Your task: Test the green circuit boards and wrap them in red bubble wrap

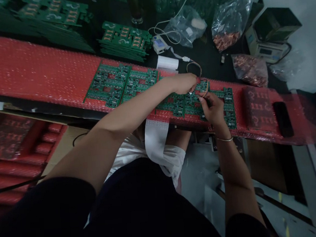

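Observation:
A row of green circuit boards [141,82] lies side by side on red bubble wrap [47,65]. My left hand [184,83] reaches across to the right end of the row, its fingers curled down over a board; what they pinch is hidden. Facing it, my right hand [213,108] pinches a thin multicoloured wire cable [207,88] just above the same board. The cable loops back past a white connector [186,59] to a small white box [159,44] behind the row.
Stacked green boards [124,40] stand behind the wrap. Clear bags of copper-coloured parts [249,69] lie back right, near a boxy device [264,51]. A wrapped board bundle [258,107] and black phone [283,119] are at right. Left below stands a carton [60,141] with red wrapped packs.

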Tool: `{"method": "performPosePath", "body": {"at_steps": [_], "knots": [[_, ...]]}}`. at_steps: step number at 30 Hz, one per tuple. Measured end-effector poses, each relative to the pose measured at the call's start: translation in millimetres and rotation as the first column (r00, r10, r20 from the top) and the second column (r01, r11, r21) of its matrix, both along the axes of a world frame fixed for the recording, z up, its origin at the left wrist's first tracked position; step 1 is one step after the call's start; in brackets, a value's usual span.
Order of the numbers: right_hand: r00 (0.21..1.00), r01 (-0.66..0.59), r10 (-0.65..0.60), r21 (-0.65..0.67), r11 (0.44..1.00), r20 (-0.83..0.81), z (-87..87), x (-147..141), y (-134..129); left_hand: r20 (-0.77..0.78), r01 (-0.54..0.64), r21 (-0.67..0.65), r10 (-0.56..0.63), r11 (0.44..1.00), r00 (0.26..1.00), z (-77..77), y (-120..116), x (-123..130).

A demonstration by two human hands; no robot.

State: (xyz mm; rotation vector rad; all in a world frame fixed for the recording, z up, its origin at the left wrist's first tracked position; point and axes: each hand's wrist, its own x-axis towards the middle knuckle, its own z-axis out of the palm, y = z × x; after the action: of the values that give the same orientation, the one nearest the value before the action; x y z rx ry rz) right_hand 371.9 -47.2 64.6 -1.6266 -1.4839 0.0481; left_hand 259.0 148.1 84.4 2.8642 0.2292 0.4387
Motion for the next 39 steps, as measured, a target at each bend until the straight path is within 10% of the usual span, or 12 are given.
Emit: {"method": "performPosePath", "body": {"at_steps": [3, 17, 29, 39], "knots": [[0.998, -0.004, 0.004, -0.005, 1.000, -0.055, -4.3, 2.3, 0.4, -0.205, 0.168, -0.024, -0.169, 0.985, 0.964, 3.8, 4.6, 5.8], [0.990, -0.009, 0.010, 0.004, 1.000, -0.138, -8.5, 2.7, 1.5, -0.216, 0.125, -0.028, -0.128, 0.992, 0.968, 16.3, -2.6, -1.1], [0.883, -0.040, 0.063, 0.061, 0.997, -0.464, 0.8, 25.8, 54.5, -0.195, -0.083, 0.056, 0.092, 0.995, 0.976, 14.7, -63.5, -59.6], [0.993, -0.119, 0.119, -0.116, 0.986, -0.012, -2.3, -1.5, 136.7, 0.088, -0.160, -0.103, 0.169, 0.982, 0.982, 16.5, -133.7, -172.5]]}}
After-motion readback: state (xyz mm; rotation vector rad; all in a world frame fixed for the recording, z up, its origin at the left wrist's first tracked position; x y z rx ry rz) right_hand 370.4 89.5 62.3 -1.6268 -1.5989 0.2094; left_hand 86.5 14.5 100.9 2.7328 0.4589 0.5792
